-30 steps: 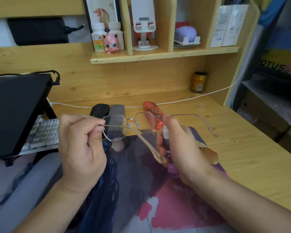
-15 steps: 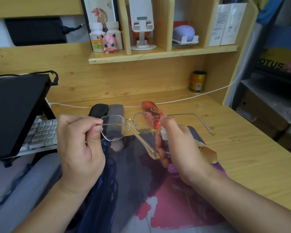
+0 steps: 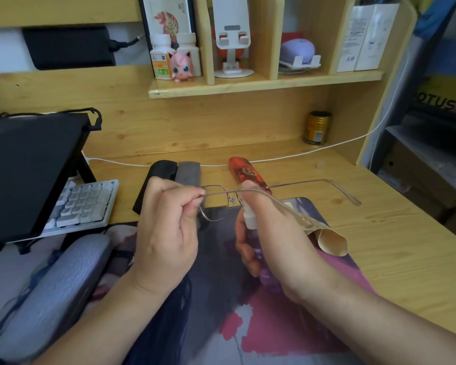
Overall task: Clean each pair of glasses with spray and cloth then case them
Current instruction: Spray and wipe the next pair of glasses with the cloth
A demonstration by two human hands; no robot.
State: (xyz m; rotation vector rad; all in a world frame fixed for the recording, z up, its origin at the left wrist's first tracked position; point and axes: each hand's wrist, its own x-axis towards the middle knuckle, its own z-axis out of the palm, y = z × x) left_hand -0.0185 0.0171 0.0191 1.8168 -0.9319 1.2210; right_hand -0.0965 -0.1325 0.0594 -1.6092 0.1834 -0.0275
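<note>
My left hand (image 3: 166, 233) pinches the thin metal-framed glasses (image 3: 223, 197) at their left hinge and holds them in the air over the desk mat. Their temples are unfolded; one reaches right to its tip (image 3: 353, 200). My right hand (image 3: 263, 233) grips a small spray bottle (image 3: 249, 218) with a white nozzle, forefinger on top, right behind the lenses. Behind the glasses lie three cases side by side: a black case (image 3: 158, 172), a grey case (image 3: 188, 172) and a red case (image 3: 244, 171). A beige cloth (image 3: 329, 239) lies curled on the mat beside my right wrist.
A picture desk mat (image 3: 274, 325) covers the near desk. A keyboard (image 3: 84, 201) sits under a black stand (image 3: 24, 167) at left. A white cable (image 3: 313, 151) and a gold can (image 3: 317, 128) are at the back. A small clear cap (image 3: 319, 165) stands right of the red case.
The glasses have tipped forward so the lenses now lie nearly edge-on to me. My right hand with the spray bottle has come in closer behind them.
</note>
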